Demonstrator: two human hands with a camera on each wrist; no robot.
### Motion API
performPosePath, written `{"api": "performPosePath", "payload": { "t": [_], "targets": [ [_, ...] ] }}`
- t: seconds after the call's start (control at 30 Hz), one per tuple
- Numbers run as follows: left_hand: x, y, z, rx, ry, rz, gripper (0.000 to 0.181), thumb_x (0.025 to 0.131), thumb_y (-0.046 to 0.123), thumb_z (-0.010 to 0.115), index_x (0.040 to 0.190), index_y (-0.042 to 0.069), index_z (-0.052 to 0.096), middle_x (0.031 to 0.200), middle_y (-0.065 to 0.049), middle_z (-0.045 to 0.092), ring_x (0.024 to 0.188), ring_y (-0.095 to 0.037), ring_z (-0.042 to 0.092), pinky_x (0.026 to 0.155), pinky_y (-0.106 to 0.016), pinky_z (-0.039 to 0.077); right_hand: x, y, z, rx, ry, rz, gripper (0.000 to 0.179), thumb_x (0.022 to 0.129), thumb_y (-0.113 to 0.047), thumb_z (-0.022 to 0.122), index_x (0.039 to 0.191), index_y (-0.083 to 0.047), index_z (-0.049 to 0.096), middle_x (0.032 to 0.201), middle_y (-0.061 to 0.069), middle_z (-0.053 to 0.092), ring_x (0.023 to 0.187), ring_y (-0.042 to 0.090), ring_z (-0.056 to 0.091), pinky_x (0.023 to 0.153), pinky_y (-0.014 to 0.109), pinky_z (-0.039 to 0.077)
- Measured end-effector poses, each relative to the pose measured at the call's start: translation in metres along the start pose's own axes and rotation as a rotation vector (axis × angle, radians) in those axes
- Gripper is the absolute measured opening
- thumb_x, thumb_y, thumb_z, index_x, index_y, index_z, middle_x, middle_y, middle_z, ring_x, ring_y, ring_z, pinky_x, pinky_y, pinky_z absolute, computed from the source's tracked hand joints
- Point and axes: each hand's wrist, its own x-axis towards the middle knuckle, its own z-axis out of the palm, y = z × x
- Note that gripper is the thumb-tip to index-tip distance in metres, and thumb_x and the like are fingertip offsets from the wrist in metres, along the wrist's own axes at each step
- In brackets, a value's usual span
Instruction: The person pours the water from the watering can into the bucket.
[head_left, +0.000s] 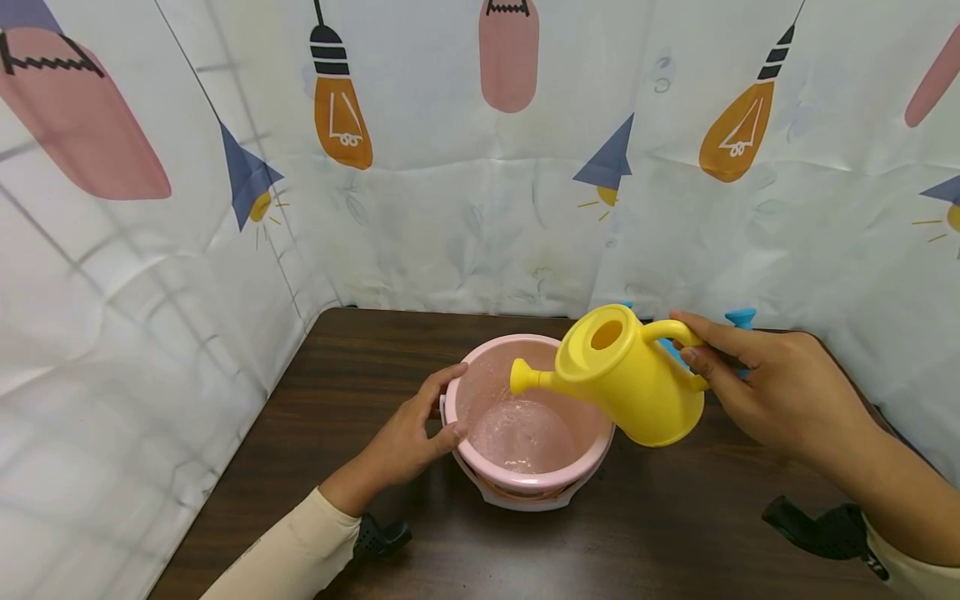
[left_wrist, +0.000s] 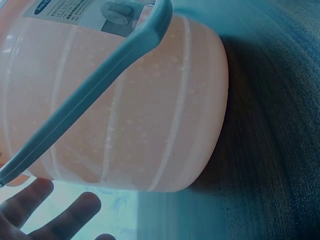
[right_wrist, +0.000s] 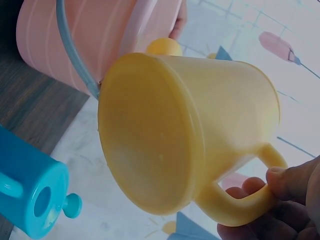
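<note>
A pink bucket (head_left: 525,481) stands on the dark table, with clear water (head_left: 522,429) in its bottom. My left hand (head_left: 408,433) holds the bucket's left rim, thumb and fingers spread along it; several of its fingertips show below the bucket wall (left_wrist: 135,115) in the left wrist view. A yellow watering can (head_left: 637,383) is tilted over the bucket's right side, its spout above the opening. Fine streaks fall below the spout head. My right hand (head_left: 780,383) grips the can's handle (right_wrist: 240,207), fingers curled round it. The spout is mostly hidden in the right wrist view.
A blue watering can (right_wrist: 37,185) stands behind the yellow one, mostly hidden in the head view. The bucket's grey handle (left_wrist: 90,95) hangs against its side. A patterned curtain (head_left: 465,208) borders the wooden table (head_left: 360,358) at the back and left.
</note>
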Motion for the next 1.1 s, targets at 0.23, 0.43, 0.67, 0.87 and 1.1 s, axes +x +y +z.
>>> {"api": "performPosePath", "payload": {
  "t": [0.23, 0.43, 0.67, 0.87, 1.1],
  "targets": [
    [0.0004, 0.0001, 0.0000, -0.004, 0.004, -0.007, 0.073, 0.098, 0.050, 0.061, 0.160, 0.030, 0.028, 0.142, -0.008, 0.052, 0.112, -0.022, 0.062, 0.093, -0.051, 0.050, 0.0001, 0.0005, -0.0001, 0.006, 0.007, -0.011, 0.045, 0.084, -0.004, 0.082, 0.127, -0.009, 0.074, 0.074, -0.005, 0.066, 0.048, -0.002, 0.031, 0.045, 0.017, 0.030],
    [0.0003, -0.0001, 0.0003, -0.005, 0.004, -0.001, 0.073, 0.098, 0.048, 0.061, 0.160, 0.029, 0.028, 0.141, -0.008, 0.053, 0.111, -0.021, 0.062, 0.093, -0.049, 0.051, 0.0002, 0.0006, 0.0001, -0.004, 0.006, -0.022, 0.046, 0.083, -0.004, 0.082, 0.128, -0.008, 0.073, 0.065, -0.012, 0.049, 0.048, -0.001, 0.031, 0.046, 0.017, 0.031],
    [-0.0003, -0.0006, 0.0007, -0.007, 0.004, 0.006, 0.073, 0.098, 0.048, 0.061, 0.160, 0.029, 0.028, 0.139, -0.008, 0.054, 0.111, -0.022, 0.063, 0.093, -0.047, 0.051, 0.0001, 0.0008, 0.0008, 0.006, 0.012, -0.023, 0.045, 0.084, -0.005, 0.082, 0.128, -0.009, 0.073, 0.068, -0.009, 0.057, 0.048, -0.002, 0.031, 0.045, 0.017, 0.030],
    [-0.0002, -0.0001, 0.0005, -0.013, 0.002, 0.008, 0.073, 0.098, 0.049, 0.061, 0.160, 0.029, 0.028, 0.139, -0.008, 0.054, 0.112, -0.022, 0.062, 0.093, -0.048, 0.051, 0.0003, 0.0008, 0.0005, 0.003, 0.010, -0.019, 0.046, 0.082, -0.003, 0.083, 0.127, -0.009, 0.074, 0.070, -0.007, 0.061, 0.048, -0.002, 0.031, 0.045, 0.017, 0.030],
    [-0.0005, 0.0005, 0.0004, -0.007, 0.003, 0.002, 0.073, 0.098, 0.050, 0.061, 0.160, 0.029, 0.028, 0.140, -0.008, 0.053, 0.113, -0.022, 0.062, 0.094, -0.045, 0.051, 0.0007, 0.0004, 0.0003, 0.010, 0.014, -0.020, 0.046, 0.082, -0.003, 0.083, 0.126, -0.008, 0.074, 0.074, -0.004, 0.066, 0.048, -0.002, 0.031, 0.045, 0.017, 0.031]
  ]
}}
